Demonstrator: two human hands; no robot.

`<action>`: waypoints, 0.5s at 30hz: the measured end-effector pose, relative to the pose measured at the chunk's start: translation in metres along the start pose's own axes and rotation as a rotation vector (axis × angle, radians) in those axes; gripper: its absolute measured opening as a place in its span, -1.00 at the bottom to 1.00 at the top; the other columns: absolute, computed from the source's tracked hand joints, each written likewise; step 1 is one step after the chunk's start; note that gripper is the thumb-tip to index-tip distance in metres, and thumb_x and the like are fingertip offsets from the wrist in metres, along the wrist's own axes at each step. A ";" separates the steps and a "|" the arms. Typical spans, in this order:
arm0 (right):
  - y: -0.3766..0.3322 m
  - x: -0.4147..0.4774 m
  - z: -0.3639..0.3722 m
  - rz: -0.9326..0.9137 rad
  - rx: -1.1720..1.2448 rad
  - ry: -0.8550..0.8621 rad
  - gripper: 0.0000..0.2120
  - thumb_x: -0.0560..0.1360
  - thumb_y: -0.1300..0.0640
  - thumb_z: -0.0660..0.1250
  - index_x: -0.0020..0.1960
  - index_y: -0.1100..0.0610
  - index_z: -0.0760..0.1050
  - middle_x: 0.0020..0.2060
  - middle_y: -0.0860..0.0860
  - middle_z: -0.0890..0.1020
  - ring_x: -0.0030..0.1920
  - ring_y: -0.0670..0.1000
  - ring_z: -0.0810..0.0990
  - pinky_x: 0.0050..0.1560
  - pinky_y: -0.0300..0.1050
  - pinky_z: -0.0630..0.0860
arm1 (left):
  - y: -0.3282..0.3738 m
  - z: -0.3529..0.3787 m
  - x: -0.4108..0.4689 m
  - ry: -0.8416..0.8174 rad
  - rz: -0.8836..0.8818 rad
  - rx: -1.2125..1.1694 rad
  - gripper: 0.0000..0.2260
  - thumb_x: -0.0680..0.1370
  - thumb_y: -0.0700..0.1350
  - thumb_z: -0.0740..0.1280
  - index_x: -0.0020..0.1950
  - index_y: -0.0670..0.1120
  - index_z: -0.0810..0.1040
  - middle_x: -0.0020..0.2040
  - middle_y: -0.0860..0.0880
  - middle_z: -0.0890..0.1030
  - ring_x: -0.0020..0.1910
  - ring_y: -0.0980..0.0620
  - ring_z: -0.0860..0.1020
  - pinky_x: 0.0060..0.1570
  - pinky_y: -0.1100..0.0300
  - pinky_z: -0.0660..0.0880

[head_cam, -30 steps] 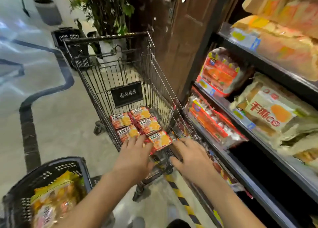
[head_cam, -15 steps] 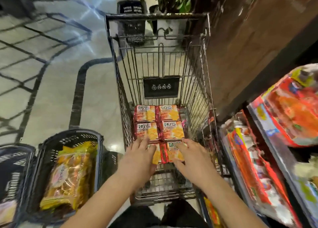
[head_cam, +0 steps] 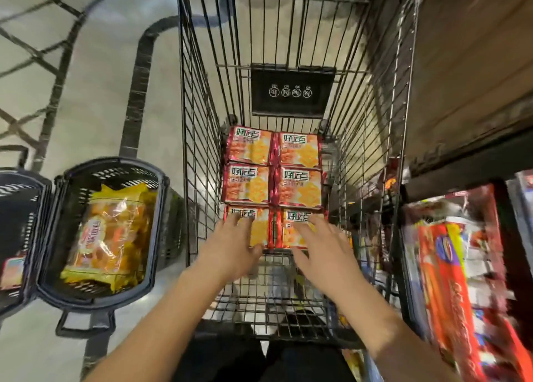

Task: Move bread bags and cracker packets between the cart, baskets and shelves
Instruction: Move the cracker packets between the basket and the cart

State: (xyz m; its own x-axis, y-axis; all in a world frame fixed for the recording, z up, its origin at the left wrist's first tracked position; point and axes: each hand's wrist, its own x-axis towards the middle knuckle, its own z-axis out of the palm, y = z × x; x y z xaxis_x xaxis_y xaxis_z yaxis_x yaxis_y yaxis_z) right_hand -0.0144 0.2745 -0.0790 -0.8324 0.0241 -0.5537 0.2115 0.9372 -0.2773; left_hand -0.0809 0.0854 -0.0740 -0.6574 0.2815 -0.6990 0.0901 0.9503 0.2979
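Here we are at the cart (head_cam: 202,122), looking straight down into its wire bed. Six cracker packets (head_cam: 248,184) lie flat on the bottom in a tidy block, two across and three deep, edges touching, red wrappers with orange crackers printed on them. Both hands are in there now. The left hand (head_cam: 230,249) lies on the near-left packet (head_cam: 261,231), its fingers (head_cam: 230,224) straight and flat across the wrapper, thumb along the packet's near edge. It presses rather than grasps. The right hand (head_cam: 323,252) does the same on the near-right packet (head_cam: 288,233), with fingers spread and laid over the printed face and nothing curled around it. The four packets farther in lie untouched.

At the far end of the cart hangs a black plaque (head_cam: 291,93) with four small round symbols. On the floor (head_cam: 86,93) just left of the cart stands a dark plastic basket (head_cam: 163,208), and in it lies a bread bag (head_cam: 106,237), yellow-edged and clear over the golden bread. A second basket (head_cam: 17,202) sits beside that one, cut off by the edge of view. On the right, close against the cart, are the shelves (head_cam: 461,174), with red packaged goods (head_cam: 450,266) too blurred to read.
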 end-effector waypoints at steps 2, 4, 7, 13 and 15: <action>0.006 0.012 0.011 0.002 -0.017 -0.012 -0.49 0.68 -0.10 0.17 0.61 -0.07 0.22 0.57 0.03 0.25 0.56 0.10 0.22 0.57 0.05 0.10 | -0.008 0.015 0.027 -0.016 -0.090 -0.115 -0.35 0.64 0.16 0.28 0.65 -0.03 0.15 0.62 -0.12 0.19 0.58 -0.18 0.21 0.54 -0.09 0.25; 0.013 0.023 0.021 0.002 -0.021 -0.028 -0.49 0.68 -0.07 0.18 0.61 -0.06 0.23 0.56 0.04 0.26 0.56 0.11 0.23 0.58 0.06 0.10 | -0.015 0.032 0.054 -0.018 -0.190 -0.244 -0.34 0.63 0.14 0.30 0.64 -0.08 0.17 0.59 -0.16 0.24 0.55 -0.21 0.26 0.52 -0.09 0.28; 0.024 0.037 0.039 0.009 -0.003 -0.065 -0.49 0.69 -0.04 0.17 0.62 -0.07 0.19 0.57 0.05 0.22 0.57 0.12 0.19 0.58 0.06 0.06 | -0.025 0.060 0.091 0.017 -0.330 -0.388 -0.41 0.60 0.09 0.35 0.53 -0.16 0.29 0.47 -0.25 0.39 0.42 -0.26 0.42 0.43 -0.12 0.39; 0.044 0.061 0.077 0.022 -0.008 -0.106 -0.48 0.66 0.01 0.21 0.60 -0.07 0.23 0.56 0.05 0.23 0.57 0.11 0.17 0.57 0.03 0.06 | -0.032 0.095 0.133 0.062 -0.493 -0.360 -0.32 0.63 0.09 0.33 0.61 -0.19 0.13 0.58 -0.27 0.21 0.56 -0.28 0.21 0.56 -0.16 0.18; 0.051 0.070 0.089 0.043 -0.006 -0.116 -0.51 0.65 -0.01 0.22 0.57 -0.05 0.28 0.53 0.05 0.27 0.55 0.12 0.21 0.55 0.04 0.11 | -0.035 0.103 0.141 0.073 -0.532 -0.379 -0.27 0.64 0.10 0.32 0.63 -0.20 0.06 0.59 -0.27 0.16 0.57 -0.28 0.18 0.57 -0.15 0.15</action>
State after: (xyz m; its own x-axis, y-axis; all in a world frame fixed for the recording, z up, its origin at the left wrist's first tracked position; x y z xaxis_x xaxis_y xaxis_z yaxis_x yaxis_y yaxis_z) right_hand -0.0162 0.2927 -0.2015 -0.7577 0.0237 -0.6522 0.2421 0.9382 -0.2472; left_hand -0.0998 0.1052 -0.2498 -0.5900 -0.2362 -0.7721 -0.5221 0.8410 0.1417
